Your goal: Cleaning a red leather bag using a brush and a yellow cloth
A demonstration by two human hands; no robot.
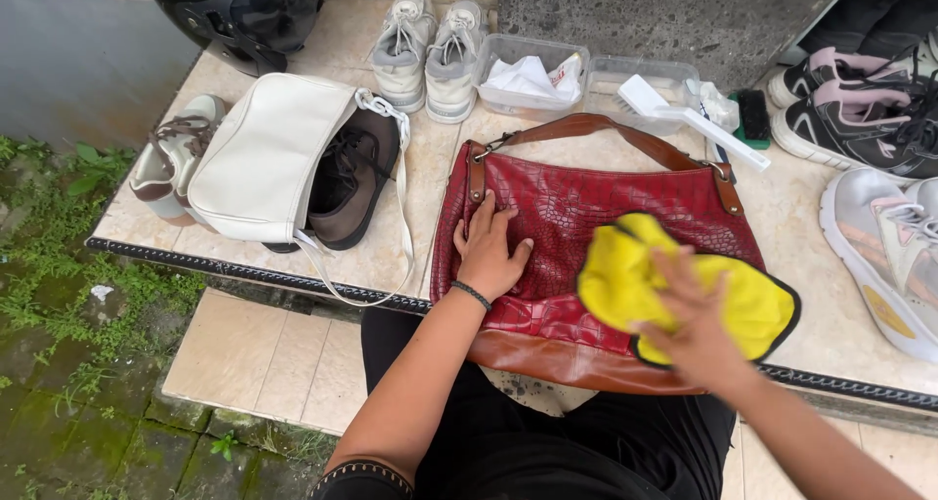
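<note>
Your left hand (pixel 486 251) flat and open on the red handbag (pixel 576 226), your right hand (pixel 696 326) at its 4 o'clock pressing a yellow cloth (pixel 635 280) onto it, bag on the tiled ledge (pixel 811 217), white bag (pixel 259 158) at 9 o'clock.

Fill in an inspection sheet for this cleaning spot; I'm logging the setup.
Surface: beige tiled ledge, dark front edge.
Job's things: red crocodile-pattern handbag, yellow cloth lying on it.
Clutter: white shoulder bag, brown shoe, grey sneakers, two clear tubs, white brush, black helmet, more sneakers at right.
Grippers: left hand flat on handbag; right hand on cloth, blurred.
Cables: nothing seen.
Surroundings: mossy paving, lower tiled step.
</note>
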